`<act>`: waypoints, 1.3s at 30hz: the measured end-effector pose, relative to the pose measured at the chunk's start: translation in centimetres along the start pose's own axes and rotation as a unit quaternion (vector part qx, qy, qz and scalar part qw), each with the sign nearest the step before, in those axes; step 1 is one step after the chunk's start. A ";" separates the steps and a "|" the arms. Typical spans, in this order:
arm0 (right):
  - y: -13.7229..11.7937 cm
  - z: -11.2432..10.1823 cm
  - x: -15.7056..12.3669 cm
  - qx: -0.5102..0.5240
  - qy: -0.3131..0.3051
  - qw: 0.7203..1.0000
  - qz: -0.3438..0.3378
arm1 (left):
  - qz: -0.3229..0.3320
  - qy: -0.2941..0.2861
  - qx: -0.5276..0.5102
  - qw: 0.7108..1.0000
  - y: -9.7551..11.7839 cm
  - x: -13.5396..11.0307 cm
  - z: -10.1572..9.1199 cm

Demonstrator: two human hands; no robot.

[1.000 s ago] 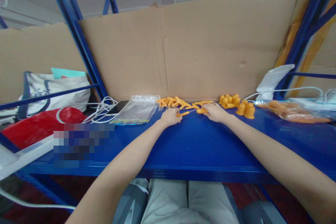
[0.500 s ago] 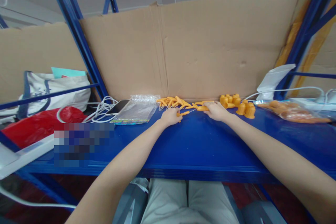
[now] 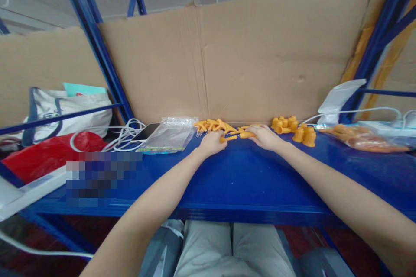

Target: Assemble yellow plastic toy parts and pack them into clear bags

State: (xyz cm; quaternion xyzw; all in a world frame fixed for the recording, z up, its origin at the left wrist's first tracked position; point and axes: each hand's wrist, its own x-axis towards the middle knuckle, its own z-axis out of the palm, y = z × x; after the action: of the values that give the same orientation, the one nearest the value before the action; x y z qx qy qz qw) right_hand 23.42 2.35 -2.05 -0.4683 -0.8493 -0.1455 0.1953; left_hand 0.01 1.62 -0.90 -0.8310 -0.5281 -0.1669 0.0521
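The left hand pinches a bumpy orange stick. The right hand grips an orange handle, at the blue table's far side. Their ends face, maybe to line up. The orange pile sits just behind, probably for easy reach.

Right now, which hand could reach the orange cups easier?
Probably the right hand: it's nearer the orange cups, though gripping an orange piece. The left hand is farther off, holding a ridged piece.

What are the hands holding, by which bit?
Left hand: ribbed orange plastic stick, by its left end. Right hand: rounded orange plastic piece, by its right end.
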 end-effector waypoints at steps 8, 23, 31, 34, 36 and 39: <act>0.2 0.9 0.3 0.106 0.091 0.987 -0.075 | 0.073 0.111 -0.065 0.989 -1.3 0.8 1.4; 2.3 1.7 0.2 0.426 -0.018 0.896 0.125 | 0.143 0.093 -0.104 0.980 -1.8 1.1 1.8; 1.0 -0.2 -0.2 0.611 -0.110 0.756 0.207 | 0.151 0.110 -0.126 0.974 -2.2 1.2 1.4; -0.1 -0.5 0.0 0.618 -0.108 0.729 0.272 | 0.147 0.098 -0.131 0.976 -2.3 1.2 1.3; -0.4 -0.6 0.0 0.612 -0.119 0.723 0.298 | 0.140 0.093 -0.134 0.977 -2.4 1.2 1.3; -0.2 -1.0 -0.2 0.625 -0.150 0.709 0.290 | 0.132 0.090 -0.139 0.977 -2.5 1.3 1.4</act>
State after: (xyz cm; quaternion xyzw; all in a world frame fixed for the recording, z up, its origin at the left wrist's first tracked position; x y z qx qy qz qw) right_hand 23.50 1.68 -1.29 -0.4783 -0.5870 0.5541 0.3459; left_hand -1.37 4.22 -2.01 -0.8741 -0.3782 -0.3047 0.0049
